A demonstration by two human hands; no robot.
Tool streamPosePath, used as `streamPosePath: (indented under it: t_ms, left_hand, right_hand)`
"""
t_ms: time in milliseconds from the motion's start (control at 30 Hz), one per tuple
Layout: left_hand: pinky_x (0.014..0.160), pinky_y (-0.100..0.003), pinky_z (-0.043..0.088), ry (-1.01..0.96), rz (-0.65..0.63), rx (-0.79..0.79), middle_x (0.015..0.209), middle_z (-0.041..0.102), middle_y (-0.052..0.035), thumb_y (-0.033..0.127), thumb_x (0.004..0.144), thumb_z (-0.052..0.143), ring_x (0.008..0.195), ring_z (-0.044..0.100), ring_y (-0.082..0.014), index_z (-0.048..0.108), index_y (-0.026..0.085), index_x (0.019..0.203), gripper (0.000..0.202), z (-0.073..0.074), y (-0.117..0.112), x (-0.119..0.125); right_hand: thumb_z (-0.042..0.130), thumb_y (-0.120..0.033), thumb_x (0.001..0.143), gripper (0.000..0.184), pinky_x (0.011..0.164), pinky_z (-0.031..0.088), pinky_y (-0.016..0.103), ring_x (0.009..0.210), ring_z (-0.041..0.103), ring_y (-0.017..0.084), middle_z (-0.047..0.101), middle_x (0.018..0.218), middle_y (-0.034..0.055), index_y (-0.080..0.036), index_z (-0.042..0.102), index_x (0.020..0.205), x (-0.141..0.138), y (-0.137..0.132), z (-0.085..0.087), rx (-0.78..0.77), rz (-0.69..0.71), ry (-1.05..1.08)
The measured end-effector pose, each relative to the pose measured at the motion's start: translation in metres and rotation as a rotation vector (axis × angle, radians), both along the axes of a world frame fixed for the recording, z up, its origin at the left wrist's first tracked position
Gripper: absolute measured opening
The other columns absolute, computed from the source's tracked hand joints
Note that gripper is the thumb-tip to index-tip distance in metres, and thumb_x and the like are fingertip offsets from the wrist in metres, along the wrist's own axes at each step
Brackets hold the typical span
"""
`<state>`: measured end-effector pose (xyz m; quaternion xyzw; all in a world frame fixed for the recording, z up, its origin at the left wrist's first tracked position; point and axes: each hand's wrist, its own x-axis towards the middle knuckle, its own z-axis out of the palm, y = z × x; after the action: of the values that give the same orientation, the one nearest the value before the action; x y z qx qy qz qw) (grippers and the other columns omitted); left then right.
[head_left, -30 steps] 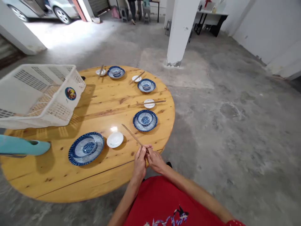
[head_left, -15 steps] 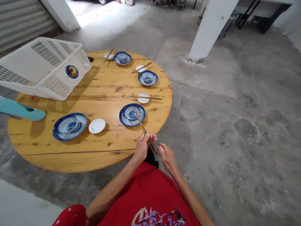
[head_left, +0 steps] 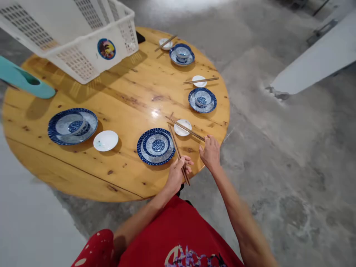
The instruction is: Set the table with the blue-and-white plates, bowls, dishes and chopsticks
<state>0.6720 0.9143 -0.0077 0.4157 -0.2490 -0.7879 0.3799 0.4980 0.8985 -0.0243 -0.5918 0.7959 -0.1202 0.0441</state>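
Observation:
My left hand [head_left: 178,173] is closed on a pair of brown chopsticks [head_left: 175,145] that slant up past the right rim of a blue patterned plate with a bowl [head_left: 156,146]. My right hand [head_left: 210,152] is at the edge of the round wooden table [head_left: 125,100], fingers touching the near end of another pair of chopsticks [head_left: 184,128] that lies across a small white dish [head_left: 183,127]. Whether those fingers grip that pair is unclear.
Further place settings of blue plates [head_left: 202,100] [head_left: 182,55], small white dishes and chopsticks ring the table's right side. A large blue plate [head_left: 72,125] and white saucer [head_left: 105,140] sit left. A white plastic crate [head_left: 75,37] and a teal chair back [head_left: 25,79] are at the far left.
The view has swung down and left. My right hand let go of the held chopsticks and reached forward to the pair lying on the small white dish; my left hand kept its pair.

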Motion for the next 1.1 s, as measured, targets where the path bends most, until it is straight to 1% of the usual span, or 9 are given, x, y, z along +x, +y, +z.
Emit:
streamPosePath:
  t_ms: [100,233,367,567,733,867,967,1033,1100]
  left_hand:
    - [0.055,-0.021,0.042,-0.003,0.067,0.057,0.084,0.069,-0.0062,0.047,0.085,0.067,0.059,0.058,-0.009,0.064,0.013,0.097,0.036,-0.002,-0.015,-0.022]
    - [0.055,-0.021,0.041,-0.035,0.188,0.139,0.088,0.069,-0.0071,0.045,0.084,0.068,0.063,0.059,-0.0093,0.066,0.012,0.097,0.035,-0.011,-0.036,-0.045]
    - [0.067,-0.021,0.047,-0.029,0.32,0.15,0.096,0.069,-0.0086,0.039,0.084,0.069,0.079,0.064,-0.0115,0.069,0.011,0.098,0.031,-0.018,-0.053,-0.066]
    - [0.085,-0.027,0.051,0.066,0.367,0.129,0.106,0.072,-0.0092,0.041,0.084,0.071,0.097,0.068,-0.0174,0.071,0.015,0.101,0.031,-0.008,-0.064,-0.113]
    - [0.08,-0.026,0.052,0.107,0.36,0.079,0.098,0.073,-0.0108,0.046,0.083,0.07,0.09,0.069,-0.0178,0.068,0.013,0.105,0.04,0.013,-0.061,-0.173]
    - [0.061,-0.022,0.048,0.119,0.347,0.062,0.079,0.067,-0.003,0.049,0.083,0.07,0.065,0.063,-0.0116,0.064,0.015,0.099,0.038,0.033,-0.055,-0.232]
    - [0.05,-0.017,0.04,0.118,0.362,0.054,0.07,0.059,0.0023,0.049,0.08,0.073,0.053,0.052,-0.0059,0.059,0.016,0.088,0.036,0.044,-0.052,-0.279]
    - [0.048,-0.016,0.036,0.116,0.37,0.047,0.068,0.056,0.0034,0.049,0.078,0.075,0.051,0.047,-0.0042,0.058,0.016,0.086,0.038,0.048,-0.05,-0.31]
    - [0.047,-0.016,0.035,0.115,0.365,0.043,0.067,0.054,0.0038,0.05,0.077,0.075,0.049,0.044,-0.0037,0.057,0.016,0.085,0.039,0.049,-0.047,-0.338]
  right_hand:
    - [0.054,-0.028,0.094,0.049,0.101,0.039,0.045,0.124,0.048,0.035,0.053,0.136,0.0259,-0.004,0.049,0.136,-0.011,-0.032,-0.012,0.118,0.067,0.057]
    - [0.043,-0.029,0.101,0.029,0.083,0.044,0.035,0.101,0.062,0.029,0.067,0.108,0.0201,-0.01,0.058,0.117,-0.018,-0.047,-0.016,0.386,0.161,0.036]
    - [0.029,-0.033,0.107,0.032,0.067,0.04,0.03,0.081,0.069,0.025,0.071,0.091,0.0148,-0.014,0.055,0.109,-0.02,-0.035,-0.004,0.535,0.189,-0.025]
    - [0.025,-0.033,0.107,0.035,0.06,0.033,0.029,0.074,0.069,0.024,0.072,0.083,0.0125,-0.014,0.054,0.109,-0.045,-0.001,0.013,0.508,0.311,-0.106]
    - [0.016,-0.033,0.107,0.044,0.06,0.032,0.03,0.073,0.069,0.024,0.071,0.079,0.0119,-0.014,0.056,0.105,-0.103,0.011,0.02,0.452,0.391,-0.178]
    - [0.018,-0.035,0.107,0.044,0.06,0.035,0.03,0.072,0.07,0.025,0.073,0.081,0.0127,-0.013,0.056,0.113,-0.16,0.015,0.036,0.405,0.419,-0.207]
    - [0.027,-0.038,0.105,0.041,0.061,0.038,0.03,0.078,0.07,0.027,0.073,0.089,0.0161,-0.013,0.059,0.109,-0.204,0.018,0.047,0.356,0.427,-0.212]
    - [0.029,-0.038,0.104,0.039,0.064,0.041,0.03,0.085,0.07,0.028,0.072,0.097,0.0176,-0.013,0.059,0.109,-0.232,0.021,0.049,0.297,0.42,-0.3]
    - [0.028,-0.037,0.104,0.039,0.065,0.043,0.029,0.08,0.07,0.025,0.073,0.093,0.0154,-0.012,0.056,0.116,-0.259,0.025,0.047,0.286,0.404,-0.479]
